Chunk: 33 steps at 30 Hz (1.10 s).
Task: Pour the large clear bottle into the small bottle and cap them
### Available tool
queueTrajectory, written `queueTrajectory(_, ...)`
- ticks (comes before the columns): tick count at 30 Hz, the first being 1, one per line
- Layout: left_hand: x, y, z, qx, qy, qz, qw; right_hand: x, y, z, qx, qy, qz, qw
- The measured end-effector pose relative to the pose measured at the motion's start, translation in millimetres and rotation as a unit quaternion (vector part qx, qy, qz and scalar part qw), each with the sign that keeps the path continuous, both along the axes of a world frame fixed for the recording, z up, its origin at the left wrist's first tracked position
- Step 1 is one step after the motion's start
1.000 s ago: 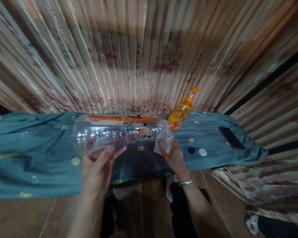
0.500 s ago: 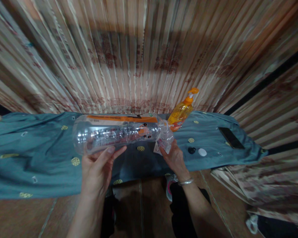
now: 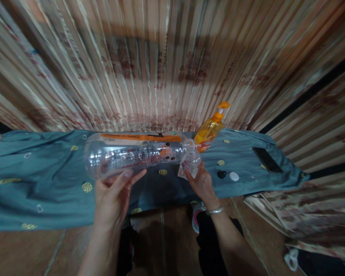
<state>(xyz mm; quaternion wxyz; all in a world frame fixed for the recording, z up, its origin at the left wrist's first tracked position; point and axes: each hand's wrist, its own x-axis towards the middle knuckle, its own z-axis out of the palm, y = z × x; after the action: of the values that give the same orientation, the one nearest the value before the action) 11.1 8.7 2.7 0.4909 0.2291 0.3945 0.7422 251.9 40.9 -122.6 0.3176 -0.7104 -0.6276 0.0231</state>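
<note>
A large clear plastic bottle (image 3: 135, 153) with an orange-and-white label lies on its side in the air above the cloth, its neck pointing right. My left hand (image 3: 113, 195) is closed around its wide end from below, with the thumb along the near side. My right hand (image 3: 202, 182) grips a smaller clear plastic bottle (image 3: 193, 159) with a pale label, tilted against the large bottle's neck. The two mouths meet or nearly meet; I cannot tell whether they touch. No liquid is visible in either one.
An orange pump bottle (image 3: 209, 134) of yellow liquid stands behind my right hand. A black cap (image 3: 221, 174), a white cap (image 3: 234, 176) and a dark phone (image 3: 267, 160) lie on the blue-green cloth (image 3: 54, 165). A pleated curtain (image 3: 161, 76) hangs behind.
</note>
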Motion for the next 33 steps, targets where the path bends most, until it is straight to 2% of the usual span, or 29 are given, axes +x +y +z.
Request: queueTrajectory(33,-0.3,-1.3,0.1,0.000,0.020,-0.009,1.000,2.3,0.1,-3.5,0.011,0.008,0.003,1.000)
